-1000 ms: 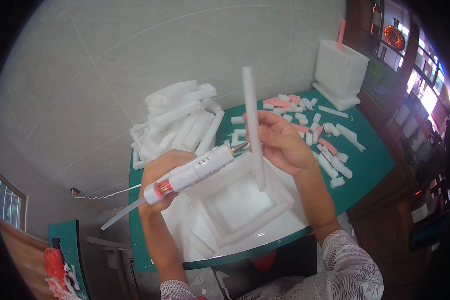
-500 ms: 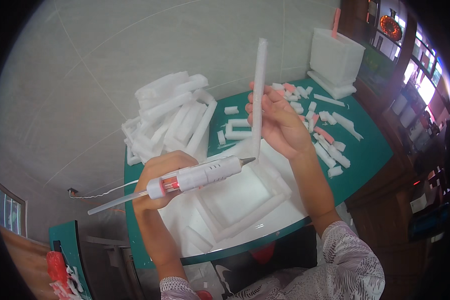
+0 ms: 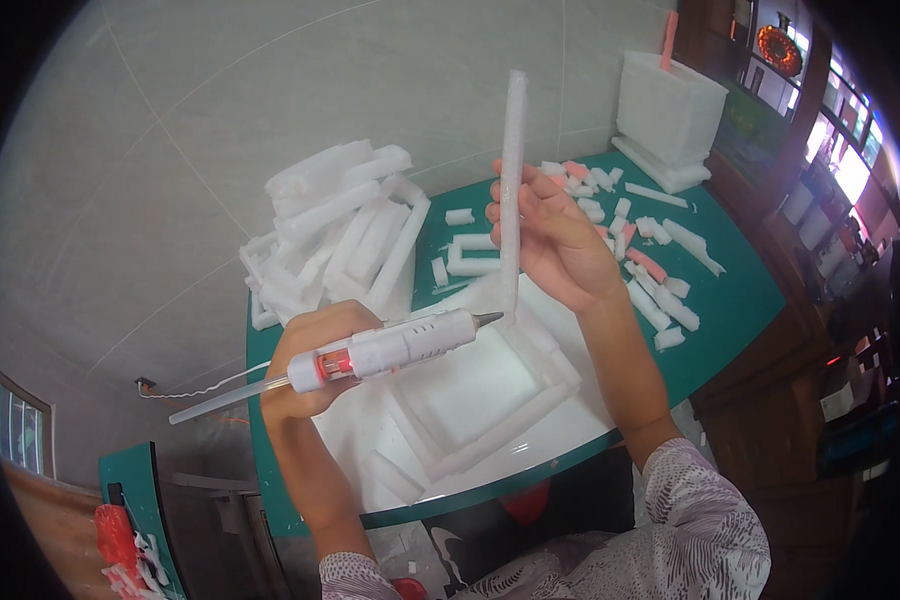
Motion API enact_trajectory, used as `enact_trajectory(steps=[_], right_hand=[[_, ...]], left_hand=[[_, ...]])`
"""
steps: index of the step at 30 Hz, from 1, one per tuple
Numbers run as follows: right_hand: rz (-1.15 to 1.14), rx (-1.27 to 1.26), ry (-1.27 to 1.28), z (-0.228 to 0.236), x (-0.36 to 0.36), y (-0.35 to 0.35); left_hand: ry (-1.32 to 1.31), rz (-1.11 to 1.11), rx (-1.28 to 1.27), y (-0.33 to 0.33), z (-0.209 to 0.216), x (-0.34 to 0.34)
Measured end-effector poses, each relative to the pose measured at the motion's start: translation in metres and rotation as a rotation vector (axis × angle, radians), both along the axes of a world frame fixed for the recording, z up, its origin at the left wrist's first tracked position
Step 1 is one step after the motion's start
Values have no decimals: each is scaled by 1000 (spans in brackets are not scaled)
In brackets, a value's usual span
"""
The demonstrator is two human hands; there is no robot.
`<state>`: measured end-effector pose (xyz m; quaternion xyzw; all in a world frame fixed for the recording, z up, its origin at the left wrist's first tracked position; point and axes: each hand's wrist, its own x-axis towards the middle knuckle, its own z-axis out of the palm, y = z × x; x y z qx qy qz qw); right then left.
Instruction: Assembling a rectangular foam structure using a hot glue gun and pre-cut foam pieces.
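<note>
My left hand [image 3: 315,350] is closed around a white hot glue gun [image 3: 400,350]. A clear glue stick [image 3: 225,400] sticks out of its back, and a white cord trails off to the left. The metal nozzle points right, close to the lower end of a long white foam strip [image 3: 513,180]. My right hand [image 3: 565,240] pinches that strip and keeps it upright, its fingers behind it and thumb on the near side. Below both hands, a rectangular frame of white foam strips [image 3: 500,430] lies on a white board [image 3: 530,465]. A short loose foam piece [image 3: 397,477] lies by its near left corner.
A heap of white foam frames [image 3: 340,230] stands at the back left of the green table [image 3: 740,300]. White and pink foam scraps [image 3: 660,300] are scattered on the right. A white foam box [image 3: 670,105] stands at the far right corner, against the grey wall.
The glue gun has drawn back slightly to the left, its nozzle now a little apart from the strip. The upright strip has shifted slightly left with my right hand.
</note>
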<state>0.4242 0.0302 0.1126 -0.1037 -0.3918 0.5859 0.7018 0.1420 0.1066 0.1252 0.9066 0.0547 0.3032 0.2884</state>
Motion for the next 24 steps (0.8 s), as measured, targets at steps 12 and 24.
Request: enact_trajectory(steps=[12,24], right_hand=[[-34,11,12,0,5,1],[-137,61,-81,16,26,-21]], left_hand=[[59,-24,1,3,2,1],[210,343,-92,-31,9,-46]])
